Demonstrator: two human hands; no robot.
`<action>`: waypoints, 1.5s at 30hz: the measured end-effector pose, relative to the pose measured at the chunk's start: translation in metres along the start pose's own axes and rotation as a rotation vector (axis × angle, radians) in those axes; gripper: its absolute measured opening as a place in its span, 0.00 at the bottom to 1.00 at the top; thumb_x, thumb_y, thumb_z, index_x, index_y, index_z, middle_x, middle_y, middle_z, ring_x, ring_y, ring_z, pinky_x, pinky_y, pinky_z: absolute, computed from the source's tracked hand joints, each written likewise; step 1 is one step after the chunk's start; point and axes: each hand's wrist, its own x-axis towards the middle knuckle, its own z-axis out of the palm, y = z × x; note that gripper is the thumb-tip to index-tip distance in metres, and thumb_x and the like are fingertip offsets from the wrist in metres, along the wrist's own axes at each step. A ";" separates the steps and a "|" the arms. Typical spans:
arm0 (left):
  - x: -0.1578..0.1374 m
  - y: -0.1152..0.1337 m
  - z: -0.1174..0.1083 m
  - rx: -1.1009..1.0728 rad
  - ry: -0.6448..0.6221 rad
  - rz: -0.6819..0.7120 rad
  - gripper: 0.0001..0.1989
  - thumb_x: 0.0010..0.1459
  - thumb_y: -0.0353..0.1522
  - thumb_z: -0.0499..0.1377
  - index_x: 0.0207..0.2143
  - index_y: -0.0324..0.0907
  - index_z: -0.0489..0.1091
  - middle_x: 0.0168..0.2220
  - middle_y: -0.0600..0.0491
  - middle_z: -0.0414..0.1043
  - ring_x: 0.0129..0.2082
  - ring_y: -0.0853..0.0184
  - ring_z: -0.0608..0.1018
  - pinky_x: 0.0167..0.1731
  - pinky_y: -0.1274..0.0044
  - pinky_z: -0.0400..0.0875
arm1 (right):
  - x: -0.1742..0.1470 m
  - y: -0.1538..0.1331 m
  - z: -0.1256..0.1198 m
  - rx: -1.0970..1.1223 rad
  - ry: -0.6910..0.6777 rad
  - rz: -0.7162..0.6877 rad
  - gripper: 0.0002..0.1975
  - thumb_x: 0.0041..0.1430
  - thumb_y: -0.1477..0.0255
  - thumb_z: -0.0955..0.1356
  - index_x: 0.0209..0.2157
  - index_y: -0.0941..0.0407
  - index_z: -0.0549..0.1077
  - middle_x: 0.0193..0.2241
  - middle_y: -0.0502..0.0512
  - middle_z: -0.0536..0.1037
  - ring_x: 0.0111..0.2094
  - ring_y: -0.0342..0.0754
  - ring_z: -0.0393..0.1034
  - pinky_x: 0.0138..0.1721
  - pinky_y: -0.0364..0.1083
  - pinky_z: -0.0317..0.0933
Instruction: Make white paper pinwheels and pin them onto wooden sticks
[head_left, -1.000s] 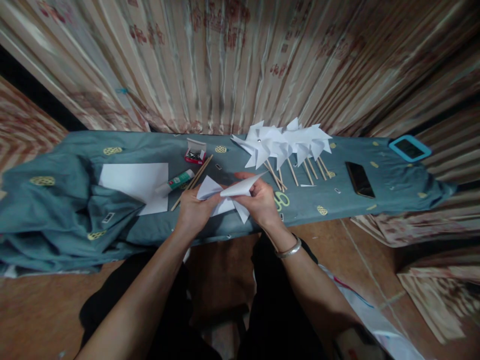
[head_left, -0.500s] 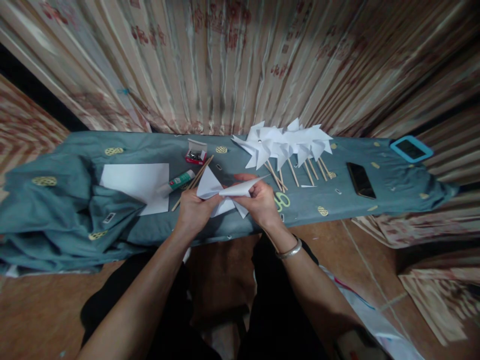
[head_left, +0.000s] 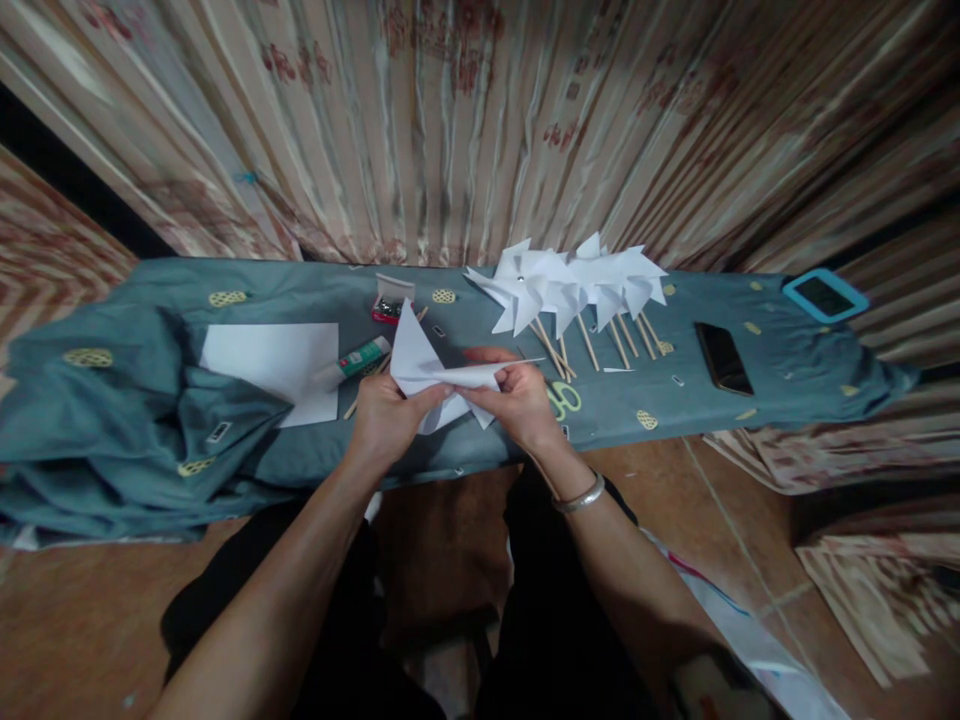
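Pleated curtains (head_left: 442,120) are hanging behind a grey-green cloth (head_left: 675,350), where paper pinwheels (head_left: 559,290) are lying in a row. Over the cloth's front, the white paper (head_left: 411,355) is sitting between both hands! The left hand (head_left: 386,415) is pinching it near the middle, thumb on top; the right hand (head_left: 529,405) is pinching a folded flap between thumb and fingers. Doing this well is likely calling for a firm centre grip, softly curved flaps and no hard creases.

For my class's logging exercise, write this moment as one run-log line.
left hand: pinching folded white paper | right hand: pinching same paper | back right: white paper pinwheels on wooden sticks
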 end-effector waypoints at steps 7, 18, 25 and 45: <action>0.001 -0.005 -0.003 0.012 -0.030 0.013 0.11 0.36 0.34 0.68 0.25 0.38 0.77 0.26 0.51 0.79 0.28 0.62 0.78 0.30 0.73 0.75 | 0.002 0.005 -0.001 -0.029 -0.039 -0.011 0.28 0.32 0.59 0.79 0.37 0.55 0.74 0.25 0.47 0.79 0.27 0.48 0.74 0.30 0.46 0.68; 0.001 -0.012 -0.006 0.043 -0.008 0.017 0.08 0.35 0.32 0.68 0.22 0.38 0.76 0.23 0.53 0.77 0.24 0.65 0.76 0.25 0.76 0.72 | 0.001 0.008 0.004 0.014 -0.022 -0.013 0.25 0.32 0.60 0.78 0.35 0.53 0.73 0.26 0.47 0.79 0.28 0.47 0.74 0.32 0.46 0.69; 0.001 -0.010 -0.005 0.066 -0.014 0.008 0.09 0.37 0.32 0.67 0.23 0.37 0.76 0.23 0.53 0.77 0.25 0.64 0.77 0.26 0.76 0.73 | 0.000 0.009 0.003 0.028 -0.011 -0.014 0.23 0.33 0.62 0.78 0.34 0.54 0.73 0.26 0.48 0.80 0.29 0.47 0.75 0.33 0.46 0.69; 0.000 -0.011 -0.004 0.061 0.009 -0.044 0.12 0.36 0.33 0.67 0.26 0.35 0.77 0.27 0.50 0.79 0.27 0.62 0.79 0.27 0.74 0.74 | 0.000 0.015 0.004 0.052 -0.016 0.006 0.23 0.35 0.60 0.78 0.34 0.54 0.73 0.27 0.48 0.79 0.28 0.47 0.74 0.33 0.46 0.69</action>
